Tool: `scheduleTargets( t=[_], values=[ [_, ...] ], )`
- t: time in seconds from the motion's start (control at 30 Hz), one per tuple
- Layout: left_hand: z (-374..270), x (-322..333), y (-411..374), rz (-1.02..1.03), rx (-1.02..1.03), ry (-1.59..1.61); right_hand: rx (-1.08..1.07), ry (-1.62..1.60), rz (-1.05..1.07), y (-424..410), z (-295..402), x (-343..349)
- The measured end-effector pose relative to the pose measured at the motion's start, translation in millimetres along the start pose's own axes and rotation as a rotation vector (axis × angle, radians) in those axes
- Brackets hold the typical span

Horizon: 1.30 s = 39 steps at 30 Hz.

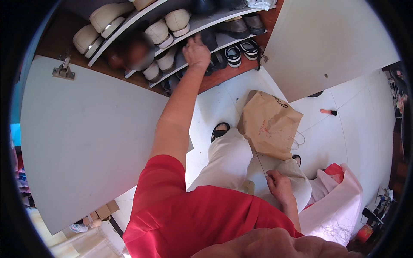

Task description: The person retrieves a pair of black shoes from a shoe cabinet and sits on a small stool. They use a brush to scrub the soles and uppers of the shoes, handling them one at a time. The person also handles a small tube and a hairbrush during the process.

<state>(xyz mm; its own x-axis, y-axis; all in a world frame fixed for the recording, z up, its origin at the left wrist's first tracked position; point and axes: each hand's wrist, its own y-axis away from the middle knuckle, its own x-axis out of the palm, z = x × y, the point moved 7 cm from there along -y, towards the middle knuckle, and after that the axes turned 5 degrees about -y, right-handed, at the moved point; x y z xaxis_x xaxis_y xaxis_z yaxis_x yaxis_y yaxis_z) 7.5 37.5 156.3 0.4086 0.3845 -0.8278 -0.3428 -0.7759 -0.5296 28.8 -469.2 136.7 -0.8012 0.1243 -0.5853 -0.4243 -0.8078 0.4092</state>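
My left hand [196, 54] reaches up into an open shoe cabinet, at a shelf between cream shoes [160, 33] and a dark shoe [209, 39]. Its fingertips are partly lost in shadow, so whether they grip a shoe is unclear. Brown shoes [237, 28] stand farther right on that tier. Below them are black-and-white sneakers [233, 55]. My right hand [279, 185] rests by my right knee with its fingers loosely curled; nothing shows in it. In front of my legs lies a brown paper bag [271, 124] with twisted handles.
Two white cabinet doors stand open, one at left [93, 135], one at right [332, 42]. A red-handled brush [328, 112] lies on the tiled floor. Pale pink cloth [342, 200] is heaped at lower right. Small cardboard boxes [104, 212] sit behind the left door.
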Motion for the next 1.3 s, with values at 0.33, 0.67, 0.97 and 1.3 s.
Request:
scheduleTargets(
  t=[0.33, 0.67, 0.97, 1.3],
  values=[
    [75, 62, -67, 0.132, 0.004, 0.051, 0.031, -0.05, 0.028, -5, 0, 0],
    [103, 85, -86, 0.332, -0.366, 0.857, 0.097, -0.065, 0.082, -15, -2, 2],
    [124, 99, -101, 0.157, -0.176, 0.599, 0.074, -0.051, 0.117, -24, -1, 5],
    [126, 110, -115, 0.116, -0.128, 0.588, 0.065, -0.043, 0.113, -32, -4, 12]
  ],
)
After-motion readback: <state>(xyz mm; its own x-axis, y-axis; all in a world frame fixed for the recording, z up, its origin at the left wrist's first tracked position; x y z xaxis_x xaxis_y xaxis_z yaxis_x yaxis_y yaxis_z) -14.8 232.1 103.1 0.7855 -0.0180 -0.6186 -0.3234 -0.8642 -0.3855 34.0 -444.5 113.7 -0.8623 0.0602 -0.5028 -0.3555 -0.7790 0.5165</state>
